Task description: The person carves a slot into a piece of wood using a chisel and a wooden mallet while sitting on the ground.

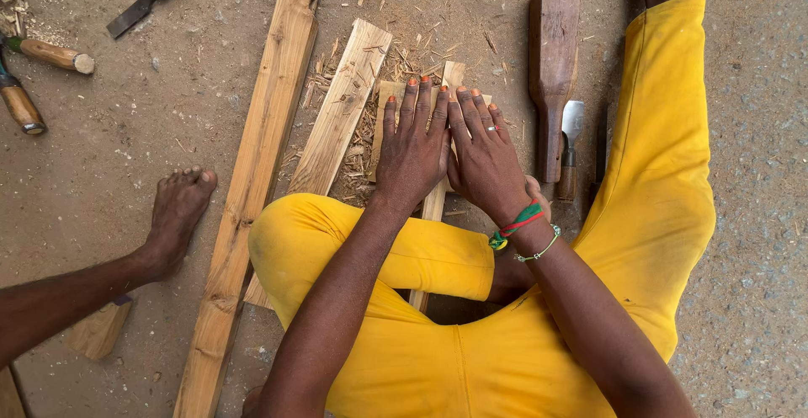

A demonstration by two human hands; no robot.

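Both hands lie flat, fingers together and gripping nothing: the left hand (412, 153) and right hand (486, 161) press a small pale board (389, 91) onto the sandy floor (118, 123). Right of that board lie a dark wooden mallet (553, 64) and a steel chisel (571, 144). Rough, splintery grain and loose shavings (362, 144) could likely prick a palm or let the piece slide

I see a bare dirt floor (109, 123), packed, dusty and brown. Toward three o'clock it turns greyer and gravelly. Wood shavings (396, 56) litter it at twelve o'clock, with more at eleven o'clock in the corner. Daylight falls flat and even, with soft shadows.
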